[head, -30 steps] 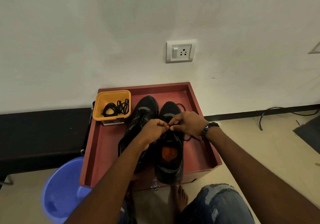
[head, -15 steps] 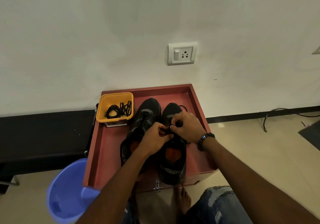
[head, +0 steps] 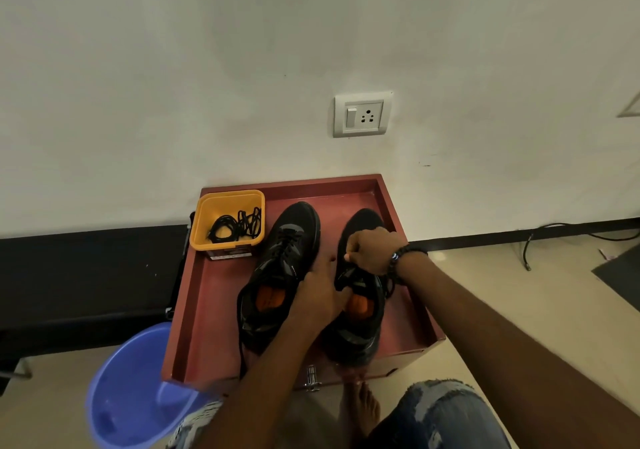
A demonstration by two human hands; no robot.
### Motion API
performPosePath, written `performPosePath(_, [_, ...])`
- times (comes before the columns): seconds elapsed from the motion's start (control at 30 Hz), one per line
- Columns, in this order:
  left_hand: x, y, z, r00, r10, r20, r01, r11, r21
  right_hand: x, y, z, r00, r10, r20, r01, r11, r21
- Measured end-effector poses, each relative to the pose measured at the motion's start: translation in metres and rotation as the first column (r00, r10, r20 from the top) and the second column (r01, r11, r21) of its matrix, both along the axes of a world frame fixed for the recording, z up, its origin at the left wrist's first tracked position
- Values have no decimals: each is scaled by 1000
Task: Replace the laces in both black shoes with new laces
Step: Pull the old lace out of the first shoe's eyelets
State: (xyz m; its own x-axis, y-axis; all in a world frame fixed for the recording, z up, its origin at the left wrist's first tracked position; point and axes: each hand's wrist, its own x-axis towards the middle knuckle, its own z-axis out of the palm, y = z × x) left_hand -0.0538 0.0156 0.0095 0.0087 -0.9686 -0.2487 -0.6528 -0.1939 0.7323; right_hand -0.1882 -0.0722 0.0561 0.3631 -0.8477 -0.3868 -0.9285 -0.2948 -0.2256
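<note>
Both black shoes [head: 284, 275] sit in the red tray [head: 207, 310]. Left hand [head: 320, 296] grips the right shoe's [head: 360, 327] collar; right hand [head: 372, 249] pinches its lace. Yellow tub's [head: 228, 220] label is unreadable.

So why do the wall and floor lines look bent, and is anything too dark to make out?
Head view: the wide-angle lens bows the black skirting and the red tray edges. Soft, dim light with no glare. The black shoes lose detail, so the lace under the right hand is hard to see. The left hand is fairly sharp.
</note>
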Motion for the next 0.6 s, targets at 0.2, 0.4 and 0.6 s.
performPosePath(0.2, [8,-5,5,975,-21,222,32,998,-45,-11,-3,4,740,-350,574,235,935,267])
performPosePath(0.4, [9,-5,4,954,-31,299,50,997,-57,-18,2,-15,864,-195,464,259,963,-79])
performPosePath(0.6, [8,-8,2,987,13,160,18,982,-187,-3,8,6,966,119,230,-101,991,-92])
